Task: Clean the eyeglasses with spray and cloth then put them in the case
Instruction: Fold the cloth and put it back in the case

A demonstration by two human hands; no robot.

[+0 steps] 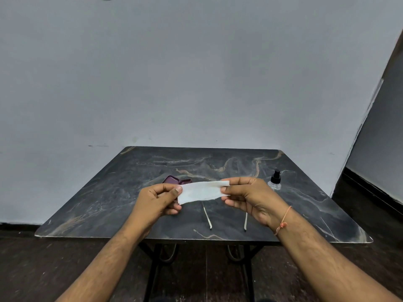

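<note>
A white cloth [201, 191] is stretched flat between both hands above the table. My left hand [157, 201] pinches its left end with thumb and fingers. My right hand [248, 198] pinches its right end. The eyeglasses [207, 216] lie on the table under the cloth; only their two thin temple arms show, pointing toward me, and the lenses are hidden. A purple glasses case [174, 180] sits behind my left hand, lid apparently open. A small clear spray bottle [275, 180] with a black nozzle stands to the right of my right hand.
The dark marble-patterned table [316, 203] stands against a pale wall, on black folding legs. A dark floor lies below and a doorway or darker wall edge runs down the right side.
</note>
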